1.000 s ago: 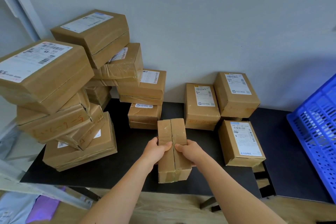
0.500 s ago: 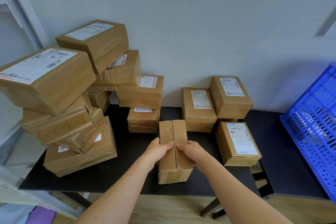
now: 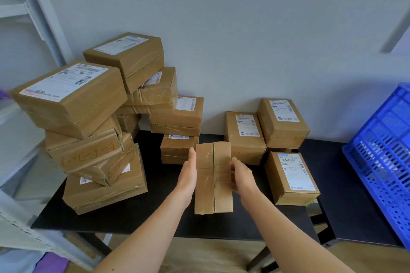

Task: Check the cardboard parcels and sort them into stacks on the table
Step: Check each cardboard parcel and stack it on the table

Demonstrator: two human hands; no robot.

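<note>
Two hands (left (image 3: 188,175), right (image 3: 243,176)) hold parcel (image 3: 213,195); orange scrawl (image 3: 88,154) nearby.

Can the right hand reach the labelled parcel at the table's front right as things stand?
Probably yes: the labelled parcel lies just beside the right hand with nothing between, but that hand holds the plain parcel.

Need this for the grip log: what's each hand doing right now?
Left hand: open, fingers flat against the parcel.
Right hand: closed, holding the parcel's right edge.
</note>
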